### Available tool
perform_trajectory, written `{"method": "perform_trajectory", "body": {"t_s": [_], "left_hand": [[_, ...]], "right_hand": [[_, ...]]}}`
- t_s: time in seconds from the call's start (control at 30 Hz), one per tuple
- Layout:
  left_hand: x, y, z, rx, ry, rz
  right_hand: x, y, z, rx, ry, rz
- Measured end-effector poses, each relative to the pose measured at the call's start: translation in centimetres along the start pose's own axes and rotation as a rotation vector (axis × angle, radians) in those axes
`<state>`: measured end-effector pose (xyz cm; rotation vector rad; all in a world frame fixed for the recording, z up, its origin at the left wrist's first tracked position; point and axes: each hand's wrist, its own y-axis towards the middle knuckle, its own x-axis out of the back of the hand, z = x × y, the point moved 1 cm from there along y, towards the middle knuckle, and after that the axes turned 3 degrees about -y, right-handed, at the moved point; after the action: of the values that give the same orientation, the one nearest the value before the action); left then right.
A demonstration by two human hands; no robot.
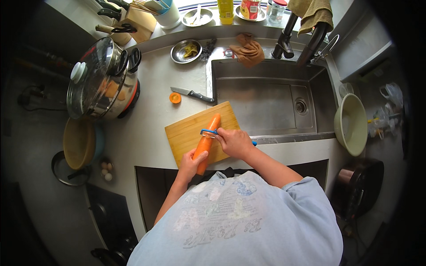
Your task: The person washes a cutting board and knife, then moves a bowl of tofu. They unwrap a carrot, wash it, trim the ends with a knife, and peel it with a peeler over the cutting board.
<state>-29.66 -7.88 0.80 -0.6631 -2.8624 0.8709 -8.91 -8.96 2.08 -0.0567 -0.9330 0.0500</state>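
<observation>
My left hand (193, 163) grips the lower end of a large orange carrot (203, 146), which slants over a wooden cutting board (183, 133). In my right hand (234, 142) is a blue peeler (209, 132); its head lies across the carrot's upper half, and the end of its blue handle shows beyond my wrist. Past the board's far edge, a paring knife (193, 94) with a black handle lies on the counter, its handle end near the sink. A cut carrot piece (175, 97) rests beside the blade.
A stainless steel sink (266, 106) adjoins the board on the right, with a pale green basin (351, 124) beyond it. At left stand a glass-lidded steamer pot (100, 79) and several eggs (106, 169). A metal bowl (186, 51) and a brown cloth (249, 51) lie at the back.
</observation>
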Motion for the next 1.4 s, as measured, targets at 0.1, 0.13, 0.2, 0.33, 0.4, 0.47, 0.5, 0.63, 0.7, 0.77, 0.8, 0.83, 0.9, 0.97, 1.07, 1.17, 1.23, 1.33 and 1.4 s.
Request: {"method": "perform_trajectory", "body": {"t_s": [0.1, 0.13, 0.2, 0.33, 0.4, 0.47, 0.5, 0.63, 0.7, 0.77, 0.8, 0.83, 0.9, 0.97, 1.07, 1.17, 1.23, 1.33, 1.4], "left_hand": [[0.1, -0.3, -0.2, -0.015, 0.034, 0.007], [0.1, -0.3, -0.2, -0.028, 0.052, 0.011], [0.5, -0.6, 0.2, -0.058, 0.132, 0.013], [0.6, -1.7, -0.4, -0.045, 0.110, 0.006], [1.1, -2.2, -0.4, 0.002, 0.125, 0.008], [1.8, -2.5, -0.2, 0.019, 0.165, 0.001], [2.1, -2.5, 0.0, 0.015, 0.194, -0.008], [2.0, -3.1, -0.9, -0.073, 0.367, -0.051], [1.9, -3.1, -0.9, -0.076, 0.390, -0.064], [1.8, -3.1, -0.9, -0.077, 0.395, -0.066], [1.8, -3.1, -0.9, -0.077, 0.390, -0.066], [1.8, -3.1, -0.9, -0.078, 0.387, -0.066], [1.8, -3.1, -1.1, -0.071, 0.407, -0.069], [1.7, -3.2, -1.3, -0.076, 0.423, -0.072], [1.5, -3.6, -1.6, -0.090, 0.438, -0.089], [1.7, -3.8, -1.6, -0.080, 0.446, -0.108], [1.9, -4.0, -1.5, -0.079, 0.446, -0.105], [1.9, -4.3, -1.8, -0.062, 0.443, -0.106], [1.9, -4.3, -1.6, -0.070, 0.430, -0.111]], "right_hand": [[0.1, 0.7, -0.7, -0.069, -0.001, 0.021], [-0.2, 1.2, -1.6, -0.099, 0.000, 0.011], [-0.2, 2.1, -3.0, -0.159, -0.006, 0.017], [-0.2, 3.9, -4.8, -0.279, -0.062, 0.086], [0.0, 4.4, -5.1, -0.322, -0.083, 0.109], [0.4, 4.7, -5.1, -0.348, -0.084, 0.117], [0.3, 4.6, -5.1, -0.349, -0.093, 0.105], [1.2, 3.8, -4.6, -0.369, -0.037, 0.209], [1.3, 2.7, -3.8, -0.348, 0.044, 0.260], [0.5, 1.1, -2.5, -0.292, 0.133, 0.231], [0.4, 0.3, -1.5, -0.251, 0.131, 0.242], [0.5, -0.4, -0.1, -0.211, 0.130, 0.252], [0.5, -1.5, 1.9, -0.139, 0.123, 0.263], [0.3, -2.2, 3.1, -0.075, 0.111, 0.266], [-0.5, -2.3, 3.1, -0.013, 0.090, 0.192], [-0.7, -2.1, 2.8, 0.029, 0.075, 0.134], [-0.6, -2.2, 3.1, 0.055, 0.064, 0.131], [-0.5, -2.3, 3.4, 0.067, 0.054, 0.153], [-1.2, -2.1, 2.9, 0.068, 0.081, 0.127]]}}
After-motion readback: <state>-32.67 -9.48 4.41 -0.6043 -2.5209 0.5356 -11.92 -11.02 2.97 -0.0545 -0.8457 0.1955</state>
